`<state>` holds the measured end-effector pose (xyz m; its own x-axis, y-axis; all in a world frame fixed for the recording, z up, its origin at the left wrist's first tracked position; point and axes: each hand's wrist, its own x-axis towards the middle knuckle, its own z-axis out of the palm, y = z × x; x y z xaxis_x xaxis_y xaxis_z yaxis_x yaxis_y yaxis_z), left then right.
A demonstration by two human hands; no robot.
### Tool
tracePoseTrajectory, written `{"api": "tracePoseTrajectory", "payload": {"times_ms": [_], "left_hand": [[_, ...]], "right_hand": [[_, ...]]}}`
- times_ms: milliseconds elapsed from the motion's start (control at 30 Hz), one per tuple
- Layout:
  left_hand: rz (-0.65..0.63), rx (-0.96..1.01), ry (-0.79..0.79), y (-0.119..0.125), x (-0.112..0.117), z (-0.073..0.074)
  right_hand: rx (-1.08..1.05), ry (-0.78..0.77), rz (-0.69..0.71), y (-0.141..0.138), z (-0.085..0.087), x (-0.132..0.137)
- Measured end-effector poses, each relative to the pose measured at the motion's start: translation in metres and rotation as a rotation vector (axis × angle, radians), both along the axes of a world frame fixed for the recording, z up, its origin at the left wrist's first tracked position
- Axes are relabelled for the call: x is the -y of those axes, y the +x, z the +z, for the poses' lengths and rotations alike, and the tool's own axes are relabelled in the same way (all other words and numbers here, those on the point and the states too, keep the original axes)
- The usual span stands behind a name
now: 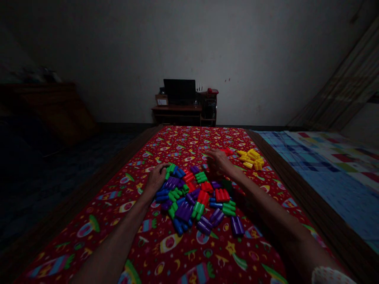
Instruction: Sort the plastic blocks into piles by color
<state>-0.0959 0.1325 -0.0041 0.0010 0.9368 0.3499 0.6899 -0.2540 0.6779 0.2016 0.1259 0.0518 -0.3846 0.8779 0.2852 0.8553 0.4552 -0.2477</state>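
Observation:
A mixed pile of plastic building blocks in purple (184, 212), green (201, 177), blue (177, 227) and red (222, 195) lies on the red patterned cloth (189, 252). At the pile's far left edge rests my left hand (155, 179), fingers reaching over a green block (171, 169), thumb apart; no grip on a block shows. My right hand (220, 159) is beyond the pile, fingers stretched leftward, palm down. Just past its knuckles lie red blocks (227, 152), partly hidden by the hand. To the right sits a separate group of yellow blocks (251, 159).
The cloth covers a long raised surface with dark brown borders (284, 189). Blue checked bedding (308, 169) lies to the right. A desk (177, 111) with a black monitor (179, 90) stands by the far wall. A wooden cabinet (50, 106) is at the left.

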Motion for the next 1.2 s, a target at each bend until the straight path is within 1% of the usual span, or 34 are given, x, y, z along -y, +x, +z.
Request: {"api": "tracePoseTrajectory", "payload": {"times_ms": [33,100,133,200,267,300,367,433,533,600,667,733,800,867,900,933,1000,1067,1100,1133,1167,1200], "left_hand": [[0.004,-0.001,-0.002,0.000,0.000,0.000],[0.012,-0.009,-0.008,0.000,0.001,0.001],[0.017,-0.013,-0.013,0.000,0.001,0.002],[0.024,-0.021,-0.022,0.000,0.002,0.002],[0.023,-0.029,-0.023,0.000,0.002,0.002],[0.017,-0.035,-0.023,0.000,0.002,0.002],[0.003,-0.047,-0.021,0.000,0.002,0.002],[0.001,-0.051,-0.019,0.000,0.002,0.002],[0.006,-0.043,-0.010,0.000,0.001,0.001],[0.000,-0.042,-0.003,0.000,0.001,0.000],[-0.012,-0.047,-0.001,0.000,0.000,0.000],[-0.014,-0.050,-0.002,0.000,0.000,0.000],[-0.010,-0.047,-0.010,0.000,0.000,0.000],[-0.001,-0.047,-0.020,-0.001,0.000,-0.001],[0.002,-0.049,-0.024,-0.001,0.000,-0.001],[0.004,-0.053,-0.026,-0.001,0.000,-0.001],[0.009,-0.058,-0.019,-0.001,0.000,-0.001],[0.006,-0.059,-0.009,-0.001,0.000,-0.001],[0.004,-0.058,-0.005,-0.001,0.000,0.000],[0.001,-0.057,-0.003,-0.001,0.001,0.000],[-0.001,-0.057,-0.002,-0.001,0.001,0.000],[-0.002,-0.059,-0.003,0.000,0.001,0.001]], "right_hand": [[0.013,-0.070,0.125,-0.012,0.003,0.008],[0.064,-0.171,0.341,-0.036,0.001,0.020],[0.093,-0.174,0.398,-0.047,-0.002,0.025],[0.135,-0.102,0.418,-0.064,-0.012,0.029],[0.146,-0.036,0.373,-0.069,-0.019,0.028],[0.144,-0.027,0.347,-0.067,-0.020,0.027],[0.107,-0.019,0.267,-0.055,-0.016,0.022],[0.037,0.009,0.140,-0.035,-0.007,0.016],[-0.063,0.064,-0.097,0.003,0.002,0.006],[-0.083,0.084,-0.256,0.027,0.000,0.000],[-0.079,0.093,-0.374,0.045,-0.006,-0.006],[-0.078,0.109,-0.434,0.055,-0.011,-0.010],[-0.098,0.150,-0.435,0.055,-0.012,-0.012],[-0.150,0.171,-0.377,0.044,-0.008,-0.010],[-0.182,0.152,-0.315,0.035,-0.005,-0.009],[-0.211,0.113,-0.233,0.023,-0.002,-0.006],[-0.235,0.014,-0.014,-0.004,0.000,0.000],[-0.193,-0.045,0.235,-0.032,-0.005,0.007],[-0.157,-0.053,0.336,-0.044,-0.009,0.009],[-0.123,-0.054,0.409,-0.055,-0.015,0.011],[-0.096,-0.055,0.451,-0.064,-0.020,0.013],[-0.078,-0.057,0.461,-0.069,-0.026,0.014]]}}
